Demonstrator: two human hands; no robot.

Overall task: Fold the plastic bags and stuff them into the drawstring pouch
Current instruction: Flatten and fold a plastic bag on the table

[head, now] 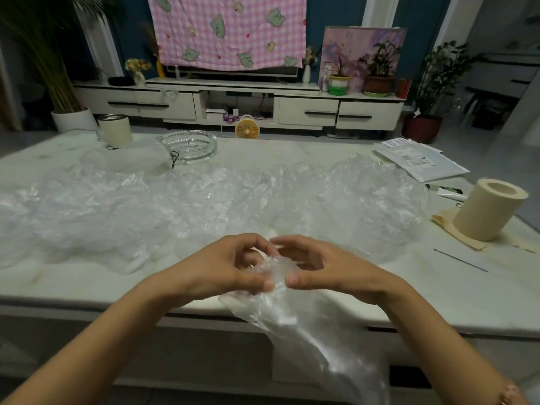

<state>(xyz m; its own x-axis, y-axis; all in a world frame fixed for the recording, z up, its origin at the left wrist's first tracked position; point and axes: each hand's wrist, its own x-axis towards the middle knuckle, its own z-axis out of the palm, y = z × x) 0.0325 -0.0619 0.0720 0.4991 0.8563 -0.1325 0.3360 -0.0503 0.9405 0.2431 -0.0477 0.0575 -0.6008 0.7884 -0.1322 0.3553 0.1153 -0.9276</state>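
I see a big pale table [380, 290] in front of me, and a heap of clear crinkly plastic bags [204, 206] covers most of its middle, from the left edge almost to the right. That heap lies between my hands and the far side of the table. Behind the heap, on the far left, lies the white drawstring pouch [131, 157] with a dark cord at its mouth. It sits just beside a glass ashtray [188, 146], and a cream cup [114, 130] stands next to it. On the right stands a fat roll of cream paper [491, 209], and some printed papers [420, 162] lie behind it. A thin stick [460, 260] lies near the roll. Close to me, at the near edge, one clear plastic bag [315, 325] hangs down over the side of the table. It looks shiny and wrinkled. My left hand [216, 270] and my right hand [327, 268] both pinch its bunched top with thumb and fingers, very close together.
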